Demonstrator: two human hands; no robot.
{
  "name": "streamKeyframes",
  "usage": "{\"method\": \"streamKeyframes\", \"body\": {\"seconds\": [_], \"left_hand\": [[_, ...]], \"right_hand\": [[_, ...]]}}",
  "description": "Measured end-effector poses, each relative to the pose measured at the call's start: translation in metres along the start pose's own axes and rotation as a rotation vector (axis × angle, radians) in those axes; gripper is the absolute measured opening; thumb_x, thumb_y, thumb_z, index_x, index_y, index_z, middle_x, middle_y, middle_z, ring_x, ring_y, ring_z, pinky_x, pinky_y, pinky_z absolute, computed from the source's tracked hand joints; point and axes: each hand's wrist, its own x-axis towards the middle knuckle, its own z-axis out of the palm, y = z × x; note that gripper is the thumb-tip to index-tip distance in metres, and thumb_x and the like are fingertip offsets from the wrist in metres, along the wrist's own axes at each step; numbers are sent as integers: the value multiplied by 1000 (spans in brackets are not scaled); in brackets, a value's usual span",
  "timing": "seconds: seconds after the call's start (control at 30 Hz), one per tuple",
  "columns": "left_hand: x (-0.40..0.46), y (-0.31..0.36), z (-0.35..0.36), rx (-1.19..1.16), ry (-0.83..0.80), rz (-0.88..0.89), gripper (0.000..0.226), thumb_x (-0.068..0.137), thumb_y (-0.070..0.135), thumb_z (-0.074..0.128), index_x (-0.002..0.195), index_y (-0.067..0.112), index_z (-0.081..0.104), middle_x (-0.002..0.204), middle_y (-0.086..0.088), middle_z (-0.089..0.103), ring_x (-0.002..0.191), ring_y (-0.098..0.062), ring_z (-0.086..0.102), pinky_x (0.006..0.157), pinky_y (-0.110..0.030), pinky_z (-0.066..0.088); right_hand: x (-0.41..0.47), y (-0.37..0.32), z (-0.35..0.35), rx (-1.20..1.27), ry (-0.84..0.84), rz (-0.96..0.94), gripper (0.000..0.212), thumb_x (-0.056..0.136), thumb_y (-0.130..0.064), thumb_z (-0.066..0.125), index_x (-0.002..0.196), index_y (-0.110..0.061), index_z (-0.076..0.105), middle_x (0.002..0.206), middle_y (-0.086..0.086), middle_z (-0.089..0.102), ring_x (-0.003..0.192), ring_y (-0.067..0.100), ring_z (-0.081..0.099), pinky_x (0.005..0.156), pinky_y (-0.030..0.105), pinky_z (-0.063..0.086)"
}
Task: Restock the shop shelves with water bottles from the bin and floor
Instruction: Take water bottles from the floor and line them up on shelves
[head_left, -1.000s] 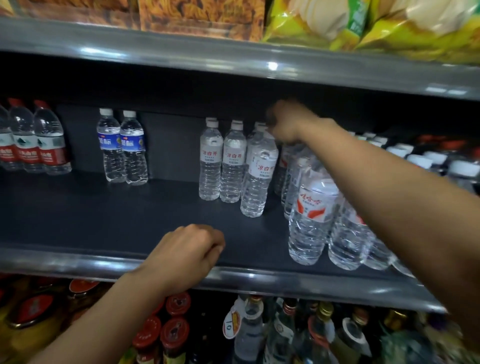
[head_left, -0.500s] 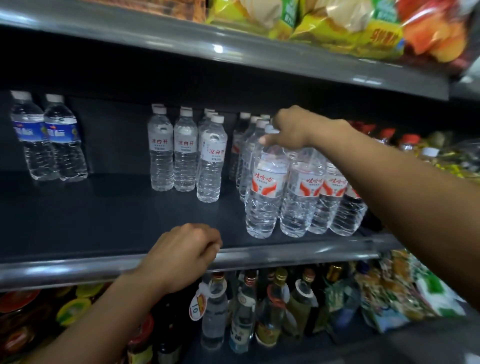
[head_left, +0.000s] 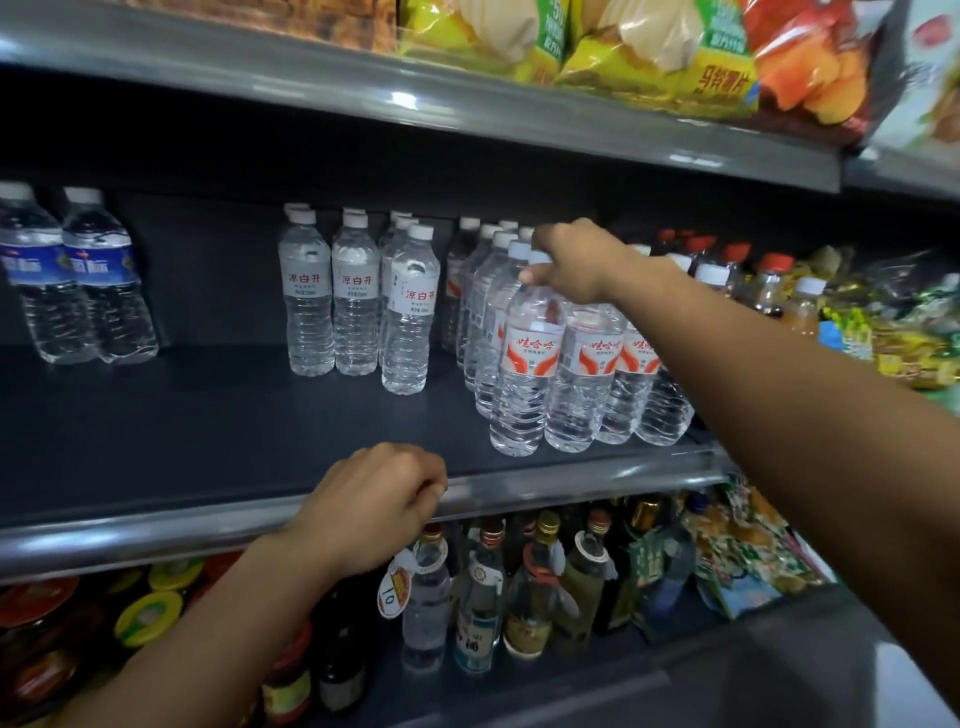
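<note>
The right hand (head_left: 574, 267) has drawn back from the rear rows and now pinches the neck of the front red-labelled water bottle (head_left: 525, 358), standing upright below it near the shelf edge (head_left: 597, 480). This placement looks nearly finished. The left hand (head_left: 376, 506) stays curled on that edge, holding nothing.

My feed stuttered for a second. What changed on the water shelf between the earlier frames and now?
The right hand came forward from the back of the red-label rows and now pinches the neck of the front bottle, which stands upright on the shelf near its front edge. The view also swung right. Unchanged: the left hand stays curled on the shelf rail, holding nothing, and the other bottle groups have not moved.
</note>
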Motion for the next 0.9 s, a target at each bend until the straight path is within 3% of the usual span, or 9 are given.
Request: {"method": "streamKeyframes", "body": {"seconds": [0.27,0.4,0.53,0.7,0.9], "left_hand": [[-2,11,-10,-2,-22,62,13,93,31,47,91,27,59,96,11,62,90,-19,58,77,-35,50],[-11,13,-10,-25,-25,80,13,93,29,48,89,25,59,95,8,63,90,-21,59,76,-37,50],[-27,16,0,-61,-71,105,12,93,27,49,88,24,59,99,2,66,94,-26,60,78,-38,49],[-73,12,28,-121,-185,76,10,91,28,49,86,26,58,101,-2,65,97,-29,60,78,-41,51],[-165,4,95,-226,-383,41,17,91,24,49,92,19,66,98,-4,67,93,-25,61,76,-39,49]], "right_hand": [[-24,-20,-5,-20,40,75,60,92,-39,58,140,-10,36,132,21,49,117,38,50,84,39,41],[-61,-44,1,-12,142,75,45,96,-29,53,132,-7,37,122,22,54,110,41,53,79,42,43],[-113,-77,27,42,138,-19,33,96,-24,50,124,-7,44,116,20,58,101,41,57,76,41,47],[-194,-112,86,180,6,-42,25,96,-21,48,116,-8,46,112,17,57,94,41,56,68,42,46],[-306,-154,182,315,-272,88,21,92,-13,48,112,-8,49,109,17,54,91,43,56,62,41,42]]}}
